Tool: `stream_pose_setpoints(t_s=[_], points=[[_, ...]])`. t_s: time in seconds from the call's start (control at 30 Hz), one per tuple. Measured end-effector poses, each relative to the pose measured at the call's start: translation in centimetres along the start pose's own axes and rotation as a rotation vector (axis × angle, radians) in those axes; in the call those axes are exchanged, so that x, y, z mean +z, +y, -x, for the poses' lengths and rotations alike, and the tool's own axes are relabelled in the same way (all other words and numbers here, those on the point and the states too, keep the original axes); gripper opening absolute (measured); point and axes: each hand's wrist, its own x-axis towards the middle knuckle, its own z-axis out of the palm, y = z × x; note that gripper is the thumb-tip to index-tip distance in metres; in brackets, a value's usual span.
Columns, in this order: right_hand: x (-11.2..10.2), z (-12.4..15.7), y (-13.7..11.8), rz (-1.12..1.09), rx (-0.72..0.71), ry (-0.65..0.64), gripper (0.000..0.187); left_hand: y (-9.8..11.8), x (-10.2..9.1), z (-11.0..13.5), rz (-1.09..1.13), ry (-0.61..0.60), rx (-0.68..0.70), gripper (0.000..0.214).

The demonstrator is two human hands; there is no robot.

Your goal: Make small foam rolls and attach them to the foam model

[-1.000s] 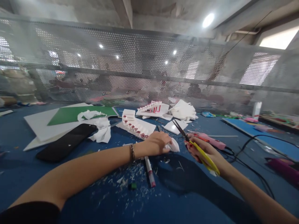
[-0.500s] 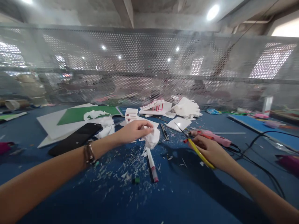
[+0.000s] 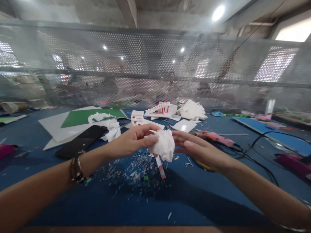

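My left hand [image 3: 143,137] pinches a crumpled wad of white tissue paper [image 3: 164,145] above the middle of the table. Close against the wad's right side is my right hand [image 3: 194,145], its fingers stretched out and apart; whether the fingertips touch the paper I cannot tell. A yellow-handled tool [image 3: 205,166] lies under my right hand, mostly hidden by it. Below the wad, a white marker-like tube with a pink end [image 3: 161,171] rests on the blue table [image 3: 109,204] among white scraps and a small green block [image 3: 145,178].
A black phone [image 3: 81,142] and a green sheet [image 3: 75,118] on white boards lie left. Behind my hands stand a small white-and-pink stair model [image 3: 162,110] and a white paper pile [image 3: 191,110]. At right are a pink corded tool [image 3: 222,139] and a blue board [image 3: 272,134].
My right hand has let go of the yellow-handled tool and moved left to the wad. The left hand still holds the wad, now slightly farther right and turned.
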Motion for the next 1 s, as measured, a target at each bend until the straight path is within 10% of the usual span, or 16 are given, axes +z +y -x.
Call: stream_pose_setpoints(t_s=[0.33, 0.67, 1.0], points=[[2.1, -2.1, -1.0, -0.268, 0.098, 0.072, 0.017, -0.9, -1.3, 1.5, -0.214, 0.131, -0.023, 0.023], [0.2, -2.3, -1.1, 0.053, 0.15, -0.079, 0.015, -1.8, -2.3, 1.9, -0.306, 0.24, -0.011, 0.019], [-2.2, -2.5, -4.6, 0.072, -0.068, 0.329, 0.015, 1.3, -4.8, 1.9, -0.402, 0.44, 0.094, 0.025]])
